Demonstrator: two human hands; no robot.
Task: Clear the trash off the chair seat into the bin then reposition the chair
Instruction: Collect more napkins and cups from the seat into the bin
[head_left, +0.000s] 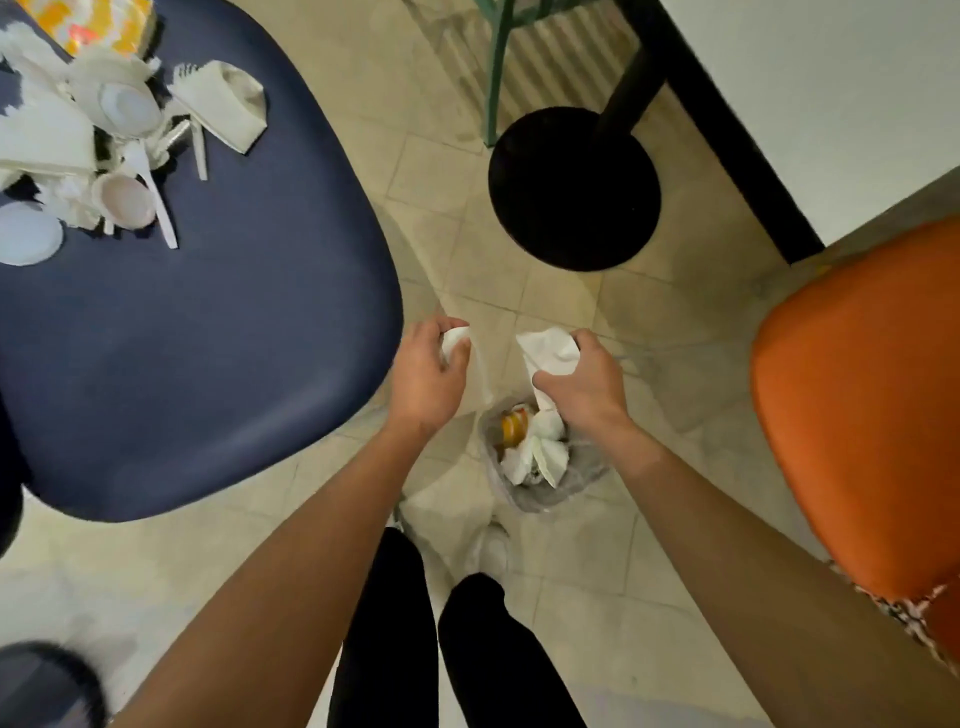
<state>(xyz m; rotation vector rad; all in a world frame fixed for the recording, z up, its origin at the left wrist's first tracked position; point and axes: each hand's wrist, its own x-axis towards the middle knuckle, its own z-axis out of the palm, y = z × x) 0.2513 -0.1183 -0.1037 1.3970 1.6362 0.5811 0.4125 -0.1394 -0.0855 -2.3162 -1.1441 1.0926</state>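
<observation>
Small white scrap (456, 344) pinched in curled fingers of left hand (423, 371), crumpled napkin (549, 353) clutched in right hand (584, 387), both held over lined bin (535, 500) on floor (597, 597), more trash (104, 135) piled on navy chair seat (208, 364) at left

An orange chair seat (857, 415) stands right of a round black table base (571, 192) on beige floor tiles (519, 291).

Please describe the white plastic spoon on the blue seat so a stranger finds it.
Find the dark blue chair seat at the left, with white trash piled at its far corner. The spoon lies at the pile's near edge beside a pinkish cup; its long handle reaches furthest onto bare seat.
</observation>
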